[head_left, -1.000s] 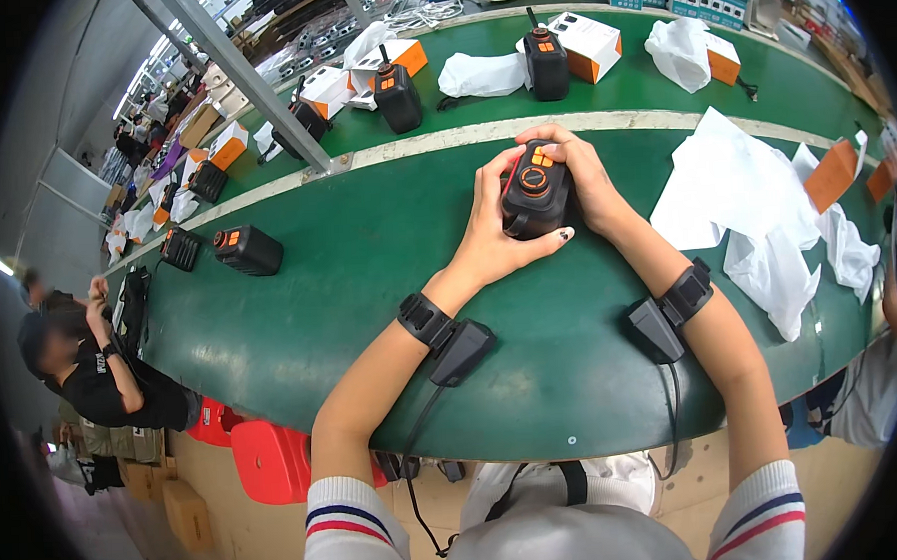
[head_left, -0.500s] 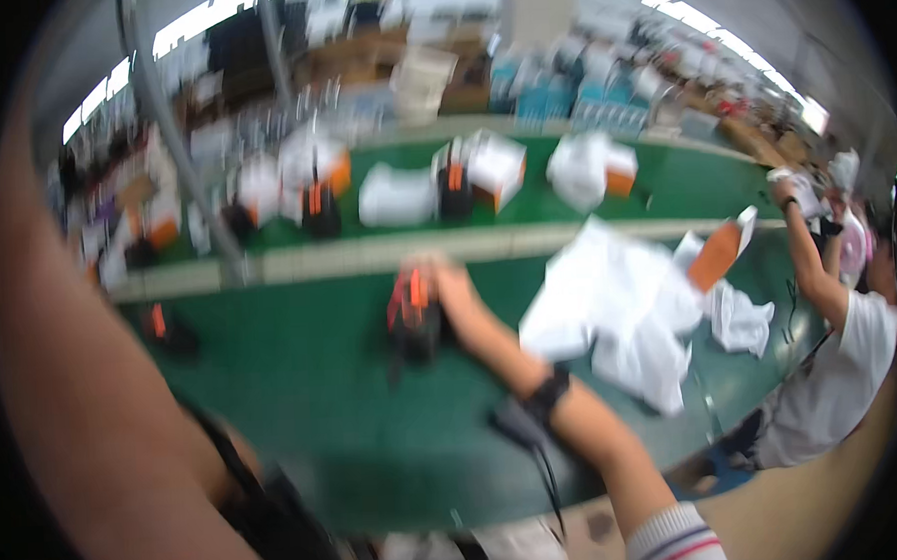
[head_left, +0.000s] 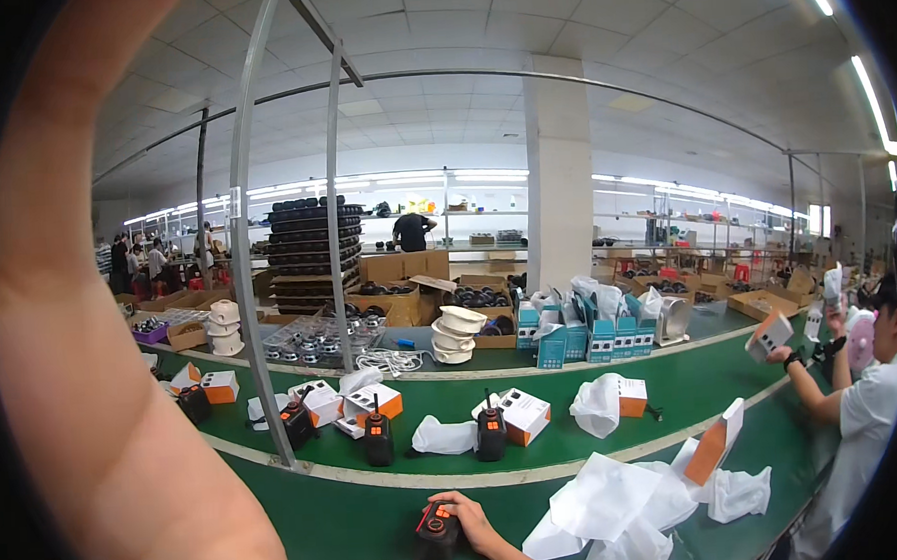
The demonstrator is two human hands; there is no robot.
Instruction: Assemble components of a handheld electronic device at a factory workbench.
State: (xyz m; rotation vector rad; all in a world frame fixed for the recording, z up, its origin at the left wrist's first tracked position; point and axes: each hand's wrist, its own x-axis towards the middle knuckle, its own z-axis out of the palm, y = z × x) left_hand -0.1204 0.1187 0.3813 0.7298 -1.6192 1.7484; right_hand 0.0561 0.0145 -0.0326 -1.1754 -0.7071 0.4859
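My right hand point(head_left: 469, 520) is closed around the upper right side of a black device with orange buttons point(head_left: 437, 537), which looks like a handheld radio. The device stands on the near green bench point(head_left: 368, 499) with a thin red strip along its top. My left forearm point(head_left: 123, 394) rises large along the left side, and its hand lies beyond the picture. To the right of my right hand are crumpled white bags point(head_left: 606, 498) and a tilted white-and-orange box part point(head_left: 711, 449).
Across a pale rail, the far green belt point(head_left: 537, 461) carries similar black devices point(head_left: 378, 438), white-and-orange boxes point(head_left: 526, 417) and white bags point(head_left: 596, 406). A metal post point(head_left: 252, 239) stands at left. At right, a co-worker point(head_left: 864, 402) holds a box point(head_left: 769, 337).
The view has tilted up, showing the room and ceiling. My left forearm now reaches up along the left side. My right hand stays on the device. The co-worker now holds a box.
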